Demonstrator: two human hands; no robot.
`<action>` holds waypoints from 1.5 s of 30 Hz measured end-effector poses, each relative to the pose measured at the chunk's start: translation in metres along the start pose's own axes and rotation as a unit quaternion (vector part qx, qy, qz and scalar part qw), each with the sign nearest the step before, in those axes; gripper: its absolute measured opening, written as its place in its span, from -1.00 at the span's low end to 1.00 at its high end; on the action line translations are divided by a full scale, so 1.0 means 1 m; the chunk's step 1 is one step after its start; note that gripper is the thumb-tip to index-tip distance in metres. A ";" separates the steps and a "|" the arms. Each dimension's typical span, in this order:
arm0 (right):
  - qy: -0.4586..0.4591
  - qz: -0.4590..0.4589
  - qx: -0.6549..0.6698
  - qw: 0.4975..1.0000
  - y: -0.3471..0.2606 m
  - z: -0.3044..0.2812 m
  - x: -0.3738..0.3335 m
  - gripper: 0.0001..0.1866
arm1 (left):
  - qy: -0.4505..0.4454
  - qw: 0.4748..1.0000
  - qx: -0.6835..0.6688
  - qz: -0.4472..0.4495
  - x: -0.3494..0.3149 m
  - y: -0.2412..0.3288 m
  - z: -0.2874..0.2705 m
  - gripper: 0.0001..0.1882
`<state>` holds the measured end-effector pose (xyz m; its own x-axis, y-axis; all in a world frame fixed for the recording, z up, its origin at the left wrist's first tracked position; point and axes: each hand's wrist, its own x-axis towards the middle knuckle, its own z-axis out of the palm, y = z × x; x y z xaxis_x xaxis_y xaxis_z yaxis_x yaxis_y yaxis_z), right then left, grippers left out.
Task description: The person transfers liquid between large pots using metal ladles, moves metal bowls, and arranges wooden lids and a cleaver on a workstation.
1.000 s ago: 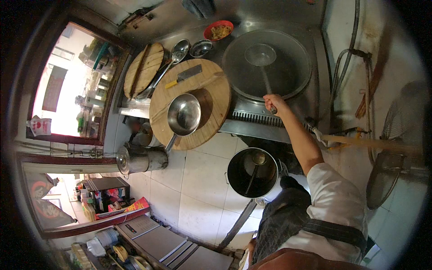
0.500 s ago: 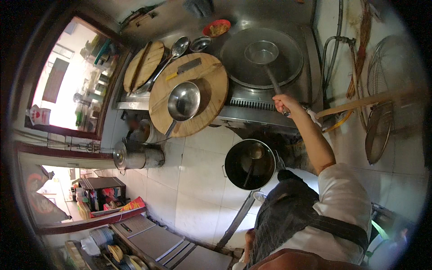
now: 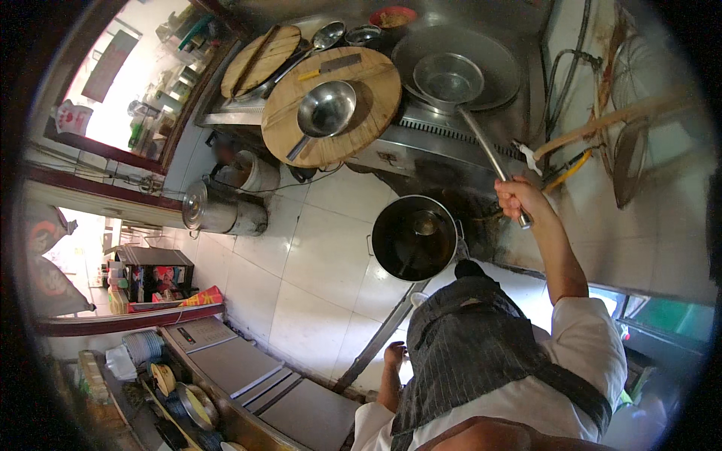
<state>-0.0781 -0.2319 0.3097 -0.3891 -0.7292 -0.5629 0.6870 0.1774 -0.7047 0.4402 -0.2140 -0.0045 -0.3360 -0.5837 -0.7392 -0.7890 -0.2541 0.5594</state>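
My right hand (image 3: 519, 201) is closed around the long handle of a wide metal ladle (image 3: 449, 78). The ladle's round bowl is over the near part of a large grey wok (image 3: 502, 60) on the stove. My left hand (image 3: 395, 353) is low beside my dark striped apron, away from the cookware. Its fingers are partly hidden, so I cannot make out whether it holds anything. On a round wooden board (image 3: 372, 143) left of the wok lie a handled metal pan (image 3: 327, 109) and a cleaver (image 3: 331, 66) with a yellow handle.
A deep pot (image 3: 374, 255) of dark liquid, a ladle (image 3: 424, 222) inside, stands below the stove. Behind the wok sits a red bowl (image 3: 392, 16). A lidded metal pot (image 3: 209, 206) stands at left. A wooden pole (image 3: 602, 132) juts in from the right wall.
My right hand has drawn the ladle back toward me, and its bowl has come nearer the wok's front rim. My left hand shows more beside the apron. The whole view has shifted.
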 end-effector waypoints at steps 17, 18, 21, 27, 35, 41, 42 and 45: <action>-0.021 0.145 -0.049 0.988 0.190 -0.012 -0.130 -0.87 | 0.021 0.992 -0.094 -0.082 -0.011 -0.121 -0.056 -0.78; -0.023 0.157 -0.055 0.986 0.200 -0.016 -0.128 -0.88 | 0.026 0.992 -0.090 -0.084 -0.015 -0.132 -0.055 -0.76; -0.011 0.164 -0.087 0.983 0.226 -0.029 -0.112 -0.92 | 0.006 0.987 -0.112 -0.115 -0.021 -0.151 -0.042 -0.79; 0.008 0.193 -0.237 0.952 0.281 -0.059 -0.057 -0.86 | -0.003 0.978 -0.191 -0.083 -0.059 -0.122 -0.010 -0.82; 0.094 0.218 -0.366 0.900 0.323 -0.082 -0.016 -0.83 | -0.036 0.922 -0.352 -0.157 -0.036 -0.130 -0.015 -0.87; 0.160 0.155 -0.431 0.874 0.311 -0.047 -0.033 -0.87 | -0.037 0.932 -0.338 -0.128 -0.025 -0.150 -0.009 -0.82; 0.165 0.137 -0.454 0.865 0.312 -0.051 -0.033 -0.86 | -0.029 0.963 -0.251 -0.099 -0.023 -0.132 -0.011 -0.81; 0.175 0.099 -0.529 0.824 0.316 -0.058 -0.034 -0.79 | -0.025 0.998 -0.053 0.005 -0.024 -0.092 -0.023 -0.75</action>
<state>0.1168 -0.1126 0.0811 -0.6144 -0.4144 -0.6714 -0.0900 0.8822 -0.4622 0.5331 -0.1944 -0.0294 -0.3705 -0.5476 -0.7502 -0.7281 -0.3302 0.6006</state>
